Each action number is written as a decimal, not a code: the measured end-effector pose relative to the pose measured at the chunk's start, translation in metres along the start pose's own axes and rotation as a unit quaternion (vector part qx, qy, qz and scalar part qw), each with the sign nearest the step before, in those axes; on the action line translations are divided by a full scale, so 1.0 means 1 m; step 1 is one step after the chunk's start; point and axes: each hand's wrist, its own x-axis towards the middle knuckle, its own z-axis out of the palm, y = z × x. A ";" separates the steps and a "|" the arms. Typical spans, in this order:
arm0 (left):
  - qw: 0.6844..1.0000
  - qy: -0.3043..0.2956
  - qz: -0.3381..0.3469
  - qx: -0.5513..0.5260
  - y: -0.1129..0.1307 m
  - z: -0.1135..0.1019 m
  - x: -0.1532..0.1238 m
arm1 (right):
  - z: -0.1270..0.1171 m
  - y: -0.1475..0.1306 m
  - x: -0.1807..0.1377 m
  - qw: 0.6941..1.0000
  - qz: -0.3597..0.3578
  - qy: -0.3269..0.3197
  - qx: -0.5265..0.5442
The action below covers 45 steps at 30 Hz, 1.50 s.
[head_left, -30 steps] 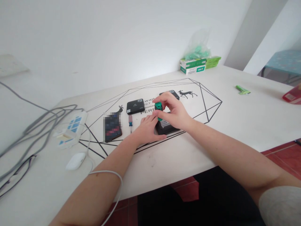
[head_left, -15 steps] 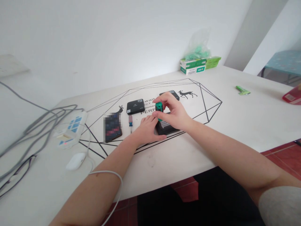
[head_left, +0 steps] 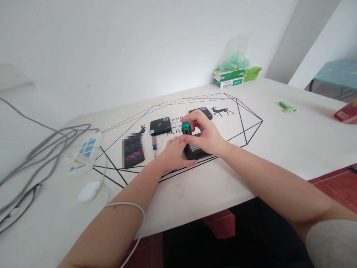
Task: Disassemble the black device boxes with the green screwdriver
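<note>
My right hand [head_left: 208,134] is closed on the green handle [head_left: 186,128], thumb on the near side and fingers curled round the far side; its lower end is hidden from me. Over the last second that handle has shifted a little left, its top now leaning more that way, while my arms have hardly moved; I judge this a small turn or change of angle, with the work on the black case still under way. My left hand [head_left: 175,154] lies at the left edge of the black case [head_left: 200,154], thumb along its near corner; whether it grips or only steadies, I cannot tell. The case rests flat beneath both hands, well in from the table's front edge. Left of it, the small screwdriver [head_left: 154,143] and the phone [head_left: 136,163] crowd that side, and a white cable [head_left: 143,216] crosses my left forearm. Beyond sit two black boxes, left [head_left: 160,127] and right. The widest open room is rightward, where the table [head_left: 279,149] is bare up to a green packet [head_left: 287,107].
</note>
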 end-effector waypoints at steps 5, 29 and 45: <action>1.000 0.000 0.005 -0.005 0.000 -0.002 0.000 | 0.003 0.002 -0.002 0.999 0.011 0.004 0.036; 1.000 -0.004 -0.006 0.002 0.000 -0.001 0.000 | 0.001 0.003 -0.002 0.999 0.014 0.009 0.039; 1.000 -0.005 -0.006 0.005 -0.001 0.000 0.000 | -0.001 0.002 0.001 1.000 -0.010 0.029 0.005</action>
